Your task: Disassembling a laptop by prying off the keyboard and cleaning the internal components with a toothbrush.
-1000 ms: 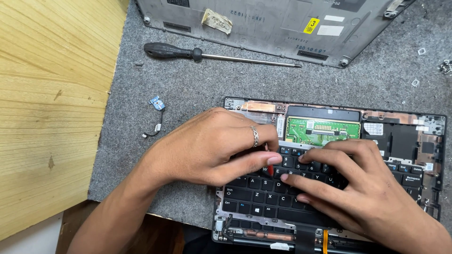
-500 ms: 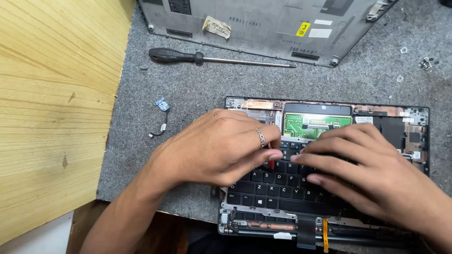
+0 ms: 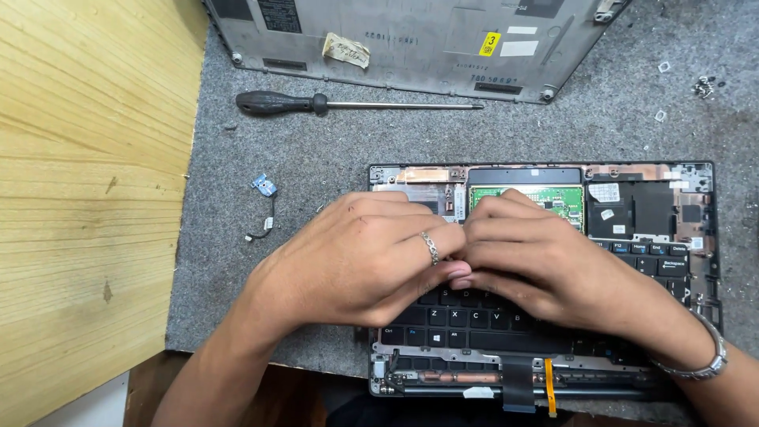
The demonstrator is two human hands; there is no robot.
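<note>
Head view: a person's two bare hands work over an opened laptop on a grey felt mat.
Desk: pale wooden surface along the left edge, beside the mat.
Mat: grey felt sheet that carries all the parts.
Small connector: blue piece with a thin dark wire, lying alone on the mat, left of the laptop and apart from it.
Screwdriver: black handle to the left, bare shaft pointing right, lying flat between the grey cover and the laptop.
Grey cover: flat metal panel at the top edge, bearing a yellow sticker and a torn paper label.
Left hand: ring on one finger, fingers curled, tips pressed down on the keyboard's middle; whether its grip holds anything cannot be told.
Laptop base: dark chassis with a black keyboard and a green circuit board above the keys, lying near the mat's front edge.
Right hand: bracelet at the wrist, fingers bent, touching the left fingertips over the keys; its grip is likewise hidden.
Loose screws: small cluster at the upper right of the mat.
</note>
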